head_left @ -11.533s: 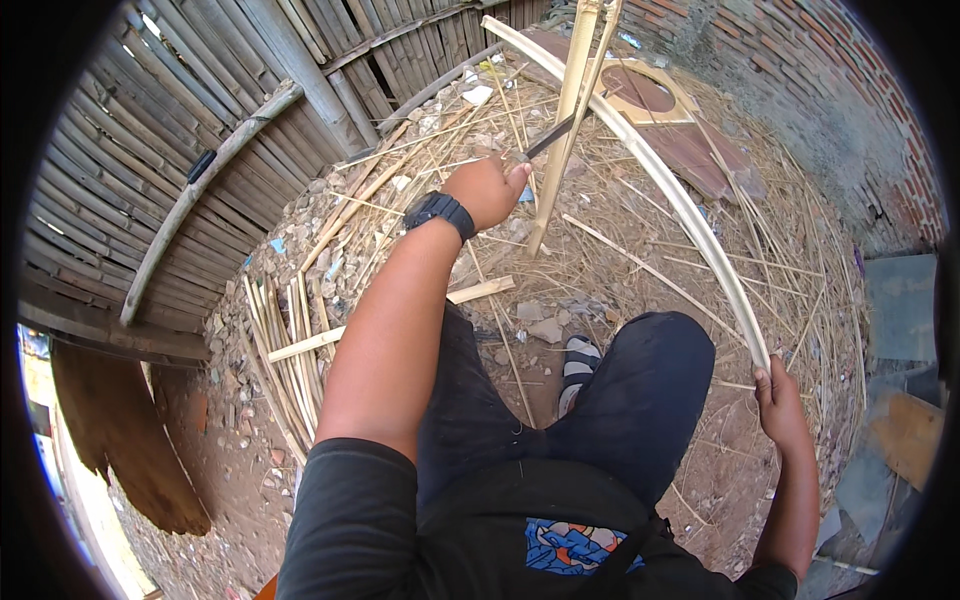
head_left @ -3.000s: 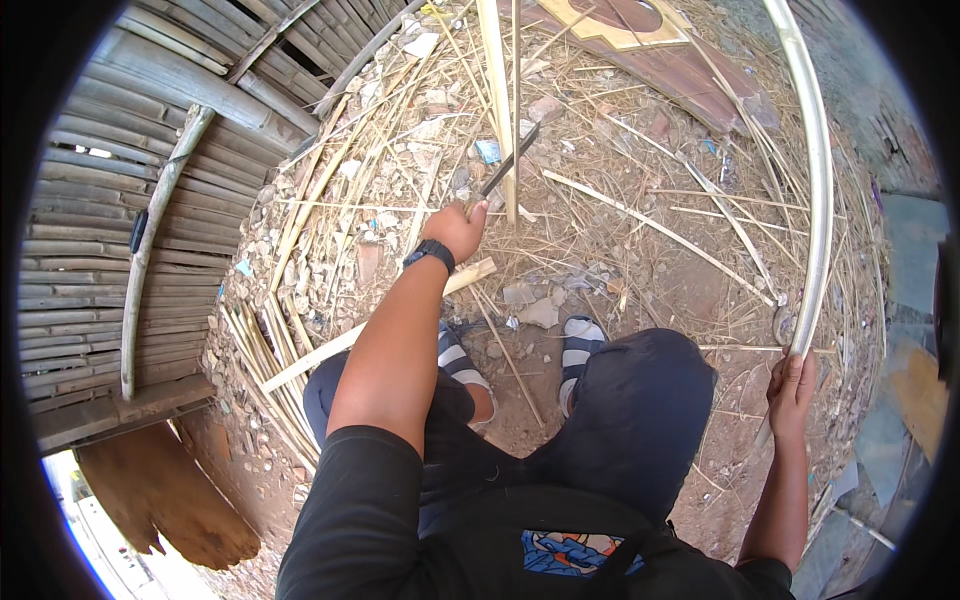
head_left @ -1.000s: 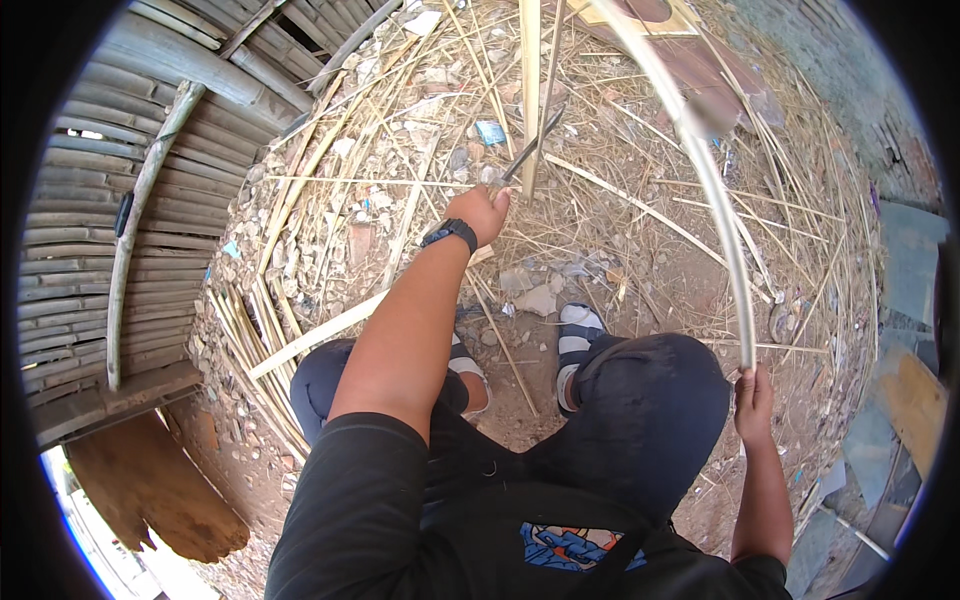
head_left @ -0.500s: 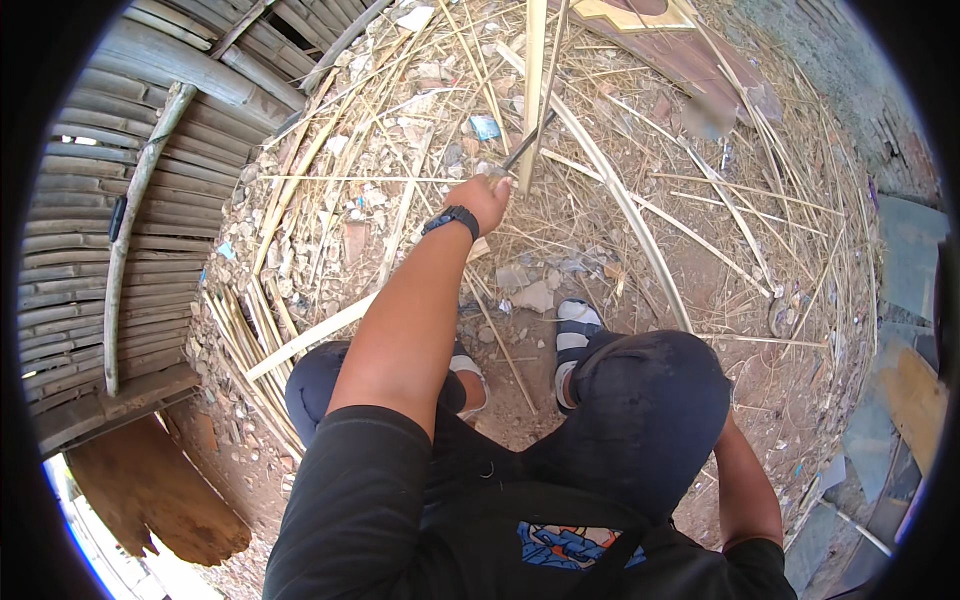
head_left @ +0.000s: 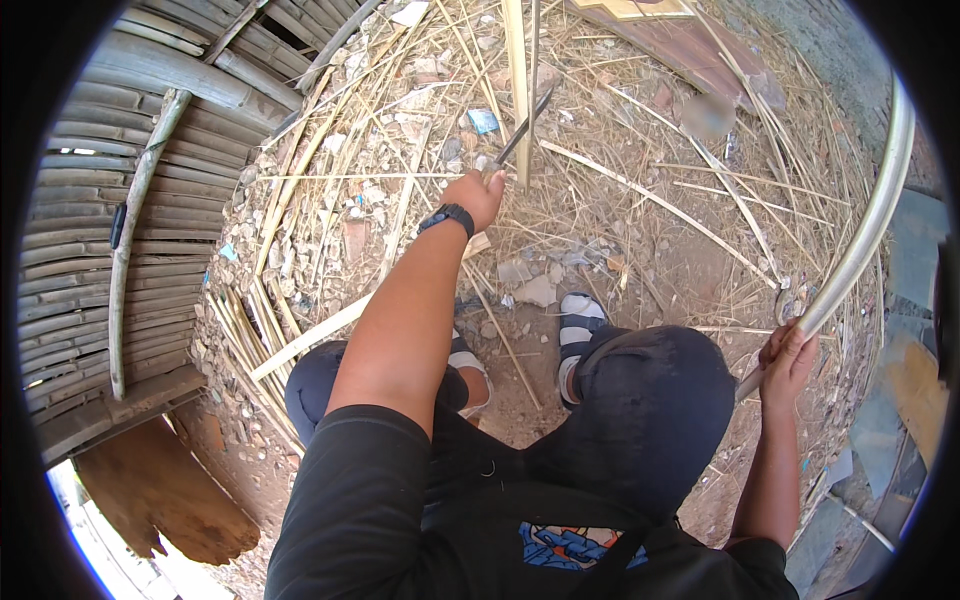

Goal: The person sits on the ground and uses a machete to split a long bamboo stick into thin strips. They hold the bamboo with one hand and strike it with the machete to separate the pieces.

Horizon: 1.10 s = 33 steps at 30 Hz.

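Observation:
My left hand [head_left: 475, 198] reaches far forward with its fingers closed round the handle of a knife [head_left: 526, 130], whose dark blade points up and to the right. Just beyond the blade, a wide pale bamboo strip [head_left: 518, 90] and a thinner one run toward the top of the view. Out to the right of my knee, my right hand [head_left: 788, 365] is wrapped round a long bamboo strip [head_left: 872, 225]. That strip curves upward along the right side, and its lower end passes behind my knee.
Bamboo shavings and thin strips [head_left: 655, 205] litter the stony ground. A bundle of split strips [head_left: 245, 330] lies by my left knee. On the left stands a bamboo slat wall [head_left: 75, 250]; a brown board [head_left: 680, 50] lies at the far right, and grey sheets [head_left: 915, 260] line the right edge.
The long curved bamboo strip has swung from the middle of the ground out to the right. My right hand has come out from behind the knee, holding it. My left hand has hardly moved.

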Tool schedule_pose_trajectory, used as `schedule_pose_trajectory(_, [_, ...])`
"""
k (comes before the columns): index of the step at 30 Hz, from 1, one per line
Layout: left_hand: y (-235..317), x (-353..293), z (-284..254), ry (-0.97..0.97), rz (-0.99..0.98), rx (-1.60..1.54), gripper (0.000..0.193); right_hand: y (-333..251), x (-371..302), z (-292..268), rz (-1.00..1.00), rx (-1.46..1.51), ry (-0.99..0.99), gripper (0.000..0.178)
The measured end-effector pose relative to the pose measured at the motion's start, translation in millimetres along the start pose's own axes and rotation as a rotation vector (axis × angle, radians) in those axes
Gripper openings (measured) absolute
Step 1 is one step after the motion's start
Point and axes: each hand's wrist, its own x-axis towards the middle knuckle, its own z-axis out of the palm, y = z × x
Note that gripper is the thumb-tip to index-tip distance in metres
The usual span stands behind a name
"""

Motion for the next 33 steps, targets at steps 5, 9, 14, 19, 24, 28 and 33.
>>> schedule_pose_trajectory(5, [15.2,2.2,3.2,-0.095,-0.021,0.038,0.067,91.9,-68.0,2.5,0.424,-0.18,-0.302,0.015])
schedule_pose_trajectory(9, [10.0,-2.3,11.8,-0.122,-0.009,0.066,0.067,85.2,-76.4,-2.2,0.43,-0.361,-0.478,0.017])
schedule_pose_trajectory(14, [14.7,-5.4,17.3,-0.092,-0.009,0.047,0.067,67.9,-55.4,-20.8,0.208,-0.446,-0.397,0.026])
schedule_pose_trajectory(19, [9.2,6.1,16.9,-0.083,-0.001,0.059,0.068,27.2,-24.5,-18.0,0.227,-0.148,-0.222,0.033])
schedule_pose_trajectory(24, [14.1,6.5,14.2,-0.119,-0.007,0.077,0.068,52.0,-33.2,-3.8,0.258,-0.155,-0.186,0.032])
schedule_pose_trajectory(28, [14.0,8.4,15.6,-0.144,-0.003,0.069,0.068,121.0,-88.9,-11.4,0.462,-0.106,-0.363,0.028])
schedule_pose_trajectory(33, [9.2,3.1,13.1,-0.14,-0.076,0.093,0.067,101.3,-84.9,-12.1,0.299,-0.342,-0.592,0.026])
